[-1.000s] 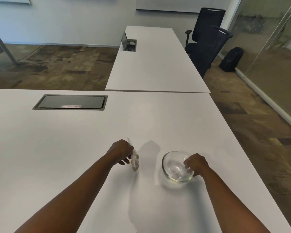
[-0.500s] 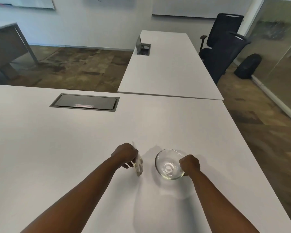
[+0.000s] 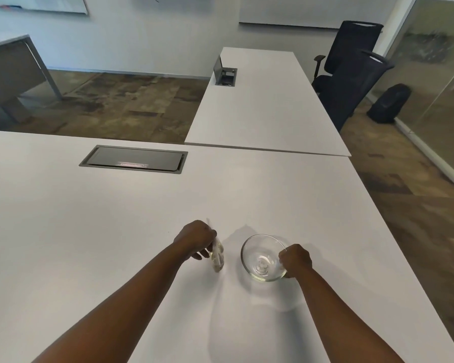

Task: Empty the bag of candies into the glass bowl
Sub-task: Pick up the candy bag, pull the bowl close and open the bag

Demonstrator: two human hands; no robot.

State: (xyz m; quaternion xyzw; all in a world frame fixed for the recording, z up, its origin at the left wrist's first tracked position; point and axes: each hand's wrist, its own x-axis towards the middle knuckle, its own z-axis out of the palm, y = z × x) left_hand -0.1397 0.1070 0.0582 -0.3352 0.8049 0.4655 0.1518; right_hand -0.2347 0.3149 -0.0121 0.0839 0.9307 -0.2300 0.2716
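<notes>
A clear glass bowl (image 3: 257, 258) stands on the white table (image 3: 116, 231), with nothing inside it. My right hand (image 3: 295, 260) grips its right rim. Just left of the bowl, my left hand (image 3: 195, 238) holds a small clear plastic bag of pale candies (image 3: 217, 255) by its top. The bag hangs upright with its bottom at or just above the table surface, a short gap from the bowl.
A closed grey cable hatch (image 3: 133, 159) is set in the table further back. A second white table (image 3: 265, 106) adjoins behind, with black office chairs (image 3: 351, 64) and a black backpack (image 3: 389, 103) on the right. The table's right edge runs close to the bowl.
The camera view has shifted, so the scene sits further right in frame. Both hands keep their holds; bowl and bag stay close together.
</notes>
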